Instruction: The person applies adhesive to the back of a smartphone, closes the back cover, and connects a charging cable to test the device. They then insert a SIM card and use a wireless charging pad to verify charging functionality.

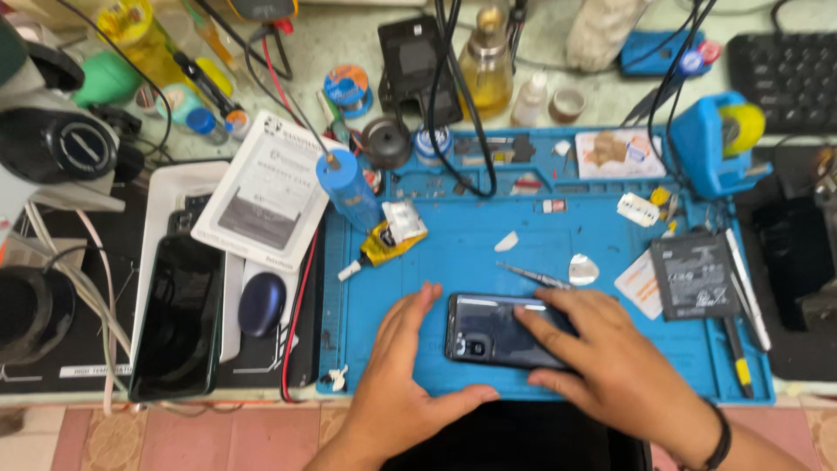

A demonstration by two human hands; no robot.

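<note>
Pressing flat on dark phone, right hand fingers spread, left hand open, cupped beside it on blue mat

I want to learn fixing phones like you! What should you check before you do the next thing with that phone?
1. Phone flat on the blue mat, camera side up: ok.
2. Right hand pressing on phone: ok.
3. Left hand bracing phone's end: ok.
4. Tweezers within reach: ok.
5. Glue tube capped: cannot tell.
6. Back cover fully seated: cannot tell.
</note>
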